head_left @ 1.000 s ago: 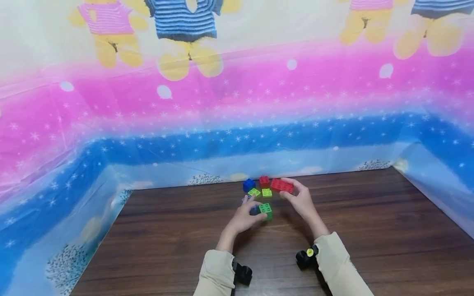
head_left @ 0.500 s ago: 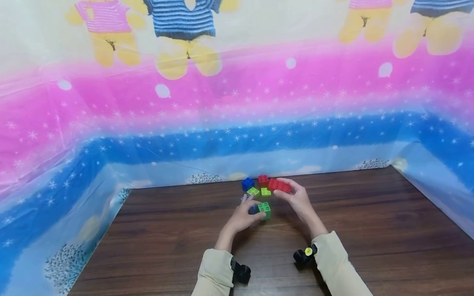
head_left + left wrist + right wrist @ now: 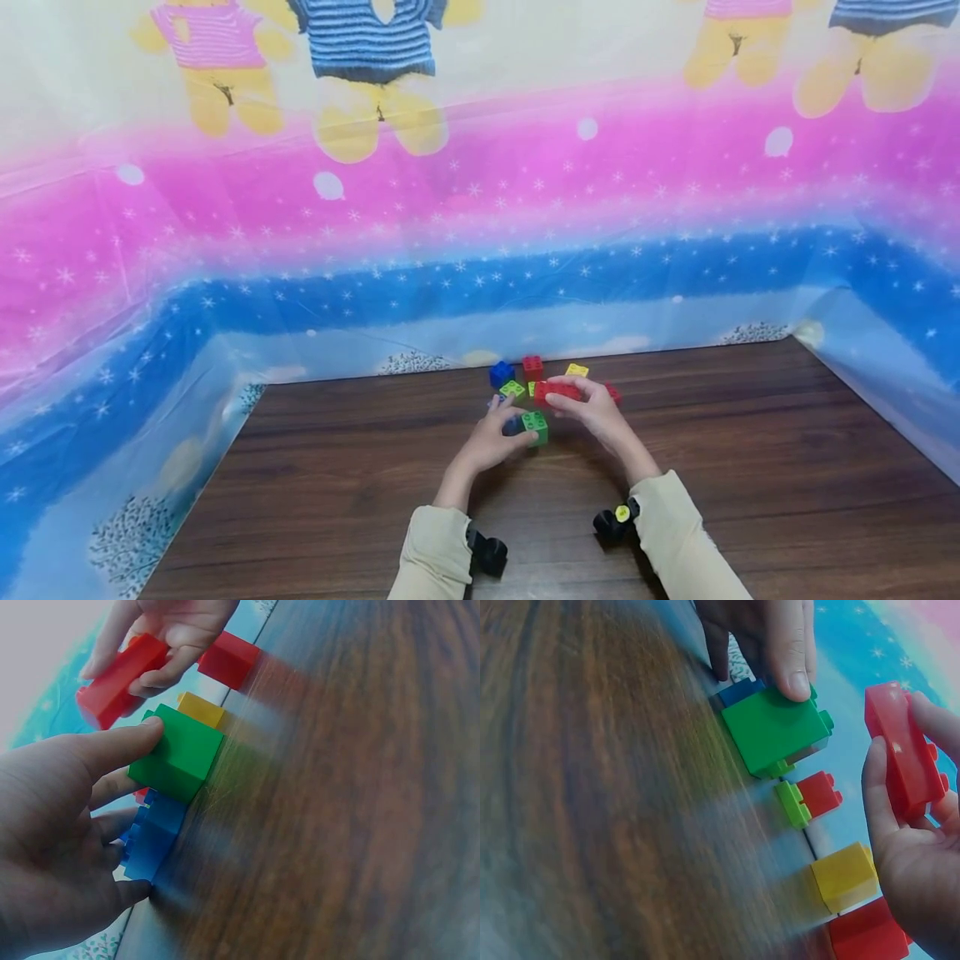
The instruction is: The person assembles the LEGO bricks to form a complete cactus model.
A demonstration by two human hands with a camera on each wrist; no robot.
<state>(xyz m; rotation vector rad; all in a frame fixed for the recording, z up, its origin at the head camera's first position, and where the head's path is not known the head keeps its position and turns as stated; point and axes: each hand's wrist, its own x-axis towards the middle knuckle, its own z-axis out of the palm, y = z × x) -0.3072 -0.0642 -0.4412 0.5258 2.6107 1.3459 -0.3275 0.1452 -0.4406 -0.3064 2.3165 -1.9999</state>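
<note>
Red brick (image 3: 896, 742) pinched in the grip of the right hand (image 3: 602, 414), raised off the worktop (image 3: 337, 500) near the green brick (image 3: 534, 421). Grip of the left hand (image 3: 491, 439) closed on that green brick, blue brick (image 3: 156, 836) just beside. Probably at the lining-up step; needed next, presumably: steady lowering, studs matched. Beyond, dark wood grain, then pink-and-blue snowflake cloth (image 3: 465, 208) behind and at both sides.

Blocks (image 3: 512, 389) on table (image 3: 337, 475), cloth (image 3: 480, 208) behind.
</note>
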